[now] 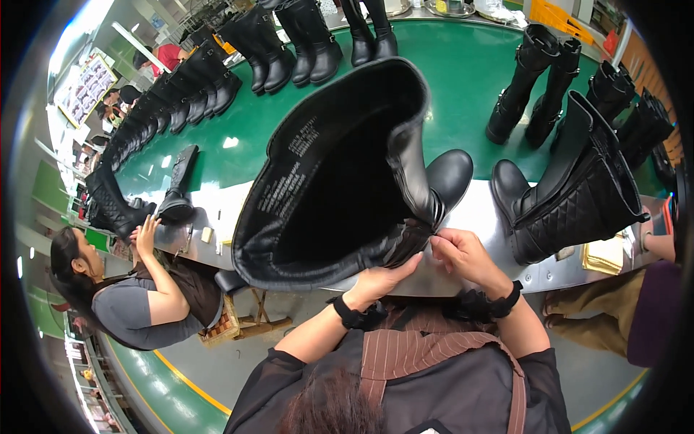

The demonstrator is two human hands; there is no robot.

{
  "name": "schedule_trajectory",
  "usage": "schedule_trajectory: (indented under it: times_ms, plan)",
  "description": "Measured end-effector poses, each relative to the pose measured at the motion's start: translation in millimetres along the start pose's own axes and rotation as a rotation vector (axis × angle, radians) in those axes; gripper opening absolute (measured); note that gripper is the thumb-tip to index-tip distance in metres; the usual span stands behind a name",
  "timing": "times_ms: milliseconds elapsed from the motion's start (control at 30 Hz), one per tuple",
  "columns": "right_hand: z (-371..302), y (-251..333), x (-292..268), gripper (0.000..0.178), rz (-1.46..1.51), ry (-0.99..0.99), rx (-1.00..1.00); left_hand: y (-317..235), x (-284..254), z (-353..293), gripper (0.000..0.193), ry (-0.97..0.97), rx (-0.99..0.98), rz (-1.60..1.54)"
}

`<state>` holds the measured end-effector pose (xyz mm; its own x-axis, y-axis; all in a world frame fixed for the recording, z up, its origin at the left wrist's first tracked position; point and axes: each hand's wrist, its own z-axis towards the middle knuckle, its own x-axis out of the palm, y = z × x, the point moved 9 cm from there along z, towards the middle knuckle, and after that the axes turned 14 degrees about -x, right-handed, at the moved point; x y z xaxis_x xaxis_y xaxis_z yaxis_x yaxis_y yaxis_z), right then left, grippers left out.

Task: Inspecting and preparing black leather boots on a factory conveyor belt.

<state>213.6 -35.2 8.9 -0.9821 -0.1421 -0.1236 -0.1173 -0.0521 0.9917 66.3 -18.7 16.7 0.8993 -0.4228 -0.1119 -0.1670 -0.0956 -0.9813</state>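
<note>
black boot [340,173] looks soft-shafted, so probably best held lower, with left fingers [409,267] cupping it, right fingers [446,247] pinching its side.

We are in a footwear factory workshop. Rows of similar tall black boots [206,83] line a long green worktop [463,101], and 1 open-topped boot [325,195] is in work right before us. At our left, 1 co-worker [134,300] in a dark apron [191,293] sits on a woven-seat stool [219,325] with both hands at a quilted boot [112,199], while 1 person in red [171,56] bends farther off. We also see a notice board [87,90] and a yellow line [189,382] along the gray floor [235,372].
</note>
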Motion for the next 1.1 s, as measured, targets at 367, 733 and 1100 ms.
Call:
schedule_trajectory:
  times_ms: [367, 733, 1100]
  plan:
    - [-6.0, 74.1, -9.7, 0.032, -0.093, 0.015, -0.203, -44.1, 6.4, 3.1, 0.034, 0.120, 0.208, 0.226]
    - [-6.9, 32.2, 9.3, 0.024, 0.315, 0.141, -0.054, -3.1, -4.3, 12.8, 0.038, 0.083, -0.053, 0.064]
    - [-28.2, 196.5, -7.4, 0.035, 0.338, 0.122, -0.382, 26.6, -18.8, 14.8, 0.034, -0.034, -0.165, 0.175]
